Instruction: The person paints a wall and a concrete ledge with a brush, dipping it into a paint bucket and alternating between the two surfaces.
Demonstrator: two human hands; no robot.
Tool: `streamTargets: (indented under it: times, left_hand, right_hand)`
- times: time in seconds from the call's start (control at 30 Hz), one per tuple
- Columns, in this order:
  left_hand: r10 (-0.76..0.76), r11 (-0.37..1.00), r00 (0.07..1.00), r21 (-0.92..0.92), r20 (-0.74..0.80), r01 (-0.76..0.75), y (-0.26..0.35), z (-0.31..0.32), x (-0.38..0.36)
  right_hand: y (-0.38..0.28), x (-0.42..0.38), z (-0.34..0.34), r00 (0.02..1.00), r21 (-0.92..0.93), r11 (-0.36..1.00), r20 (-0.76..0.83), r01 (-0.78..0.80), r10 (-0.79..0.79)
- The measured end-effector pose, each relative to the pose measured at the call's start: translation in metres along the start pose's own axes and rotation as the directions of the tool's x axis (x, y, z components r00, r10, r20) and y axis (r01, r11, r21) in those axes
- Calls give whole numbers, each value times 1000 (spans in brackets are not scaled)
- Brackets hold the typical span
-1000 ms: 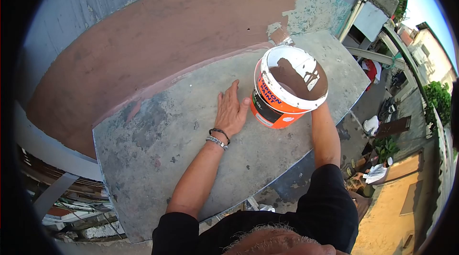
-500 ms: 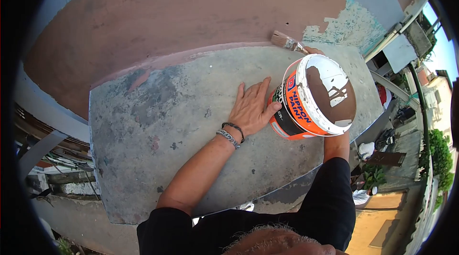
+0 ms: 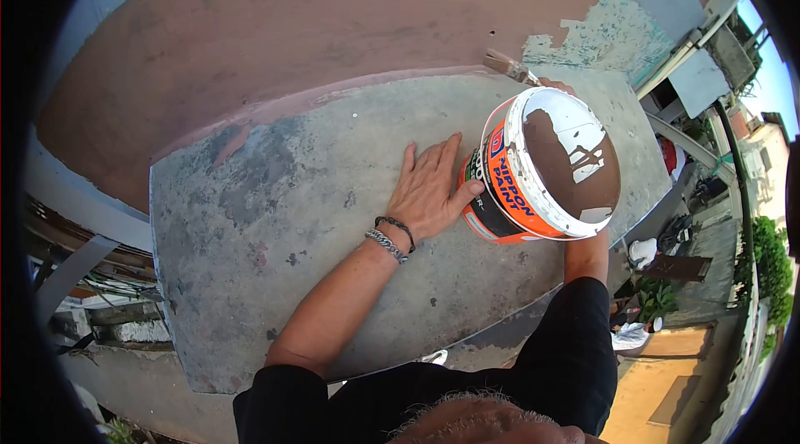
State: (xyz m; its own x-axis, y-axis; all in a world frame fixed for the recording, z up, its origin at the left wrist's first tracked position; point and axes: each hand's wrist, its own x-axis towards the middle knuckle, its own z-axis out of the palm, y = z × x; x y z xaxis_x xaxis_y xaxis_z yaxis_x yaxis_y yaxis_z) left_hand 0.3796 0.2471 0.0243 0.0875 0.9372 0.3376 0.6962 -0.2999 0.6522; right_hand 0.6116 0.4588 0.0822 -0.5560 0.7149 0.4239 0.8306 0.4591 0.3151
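My left hand point(image 3: 429, 190) lies flat on the grey concrete slab point(image 3: 350, 277), fingers spread, its thumb against the side of a paint bucket point(image 3: 508, 194). The bucket is orange, black and white, marked "NIPPON PAINT", and brown paint point(image 3: 552, 162) covers part of its inside. Beyond the bucket, my right hand point(image 3: 557, 86) is mostly hidden, with only its top edge showing. It grips a paintbrush point(image 3: 510, 67) whose brown-stained bristles point left, close to where the wall meets the slab.
A curved wall point(image 3: 333, 19) rises behind the slab, mostly brown, with a peeling greenish patch point(image 3: 583, 32) at right. The slab's front edge runs near my body. Down to the right, people in white point(image 3: 637, 334) are on a lower level near plants point(image 3: 654, 298).
The paintbrush has shifted slightly right along the base of the wall, its bristles tilting a little more upward. My left hand stays on the slab beside the bucket; the view has shifted slightly.
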Motion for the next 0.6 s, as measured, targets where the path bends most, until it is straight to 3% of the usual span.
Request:
streamTargets:
  times: [0.13,0.27,0.37,0.47,0.53,0.6]
  left_hand:
    - [14,999,1000,46,2,-14,1,3,-1]
    - [14,999,1000,44,-2,-14,1,2,1]
    - [26,999,1000,18,-2,-26,3,2,2]
    - [25,999,1000,26,6,-25,1,2,2]
    - [20,999,999,31,26,-21,4,3,4]
    - [7,999,998,35,63,-10,9,1,4]
  right_hand:
    - [40,2,18,967,74,965,-11,-253,254]
    - [111,-6,66,776,117,769,30,-628,630]
    - [117,-17,61,716,152,708,-1,-690,698]
    - [109,-20,64,549,229,567,-141,-791,824]
    - [103,-12,72,568,246,595,-179,-765,804]
    - [73,3,59,651,349,628,-62,-696,756]
